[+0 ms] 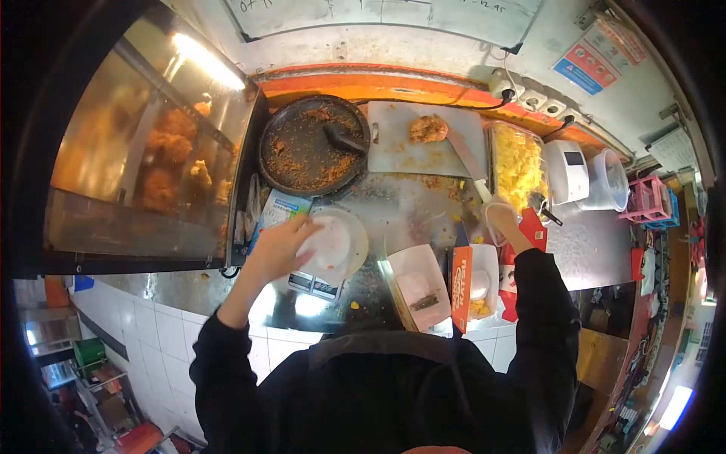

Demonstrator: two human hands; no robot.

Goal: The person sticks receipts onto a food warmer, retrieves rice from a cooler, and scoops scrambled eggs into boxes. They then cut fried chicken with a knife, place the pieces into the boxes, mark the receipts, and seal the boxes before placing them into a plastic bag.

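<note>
My left hand (281, 248) is over the left edge of a digital scale (316, 286), fingers apart and holding nothing. A round white plate (331, 244) lies on the scale, close to my fingertips. Behind that hand is a blue and white pack (284, 206). On the right, my right hand (505, 221) is closed around a small clear cup (493, 227), near the tray of yellow food (519, 168). A knife (465, 155) rests with its handle end by the cup and its blade against a piece of fried chicken (428, 129) on the white cutting board (384, 156).
A stone mortar (281, 178) with a pestle (344, 141) and crumbs stands at the back. Open food boxes (420, 266) and an orange printed box (460, 284) line the front edge. A lit chicken display case (151, 253) borders the left; a white device (566, 170) stands back right.
</note>
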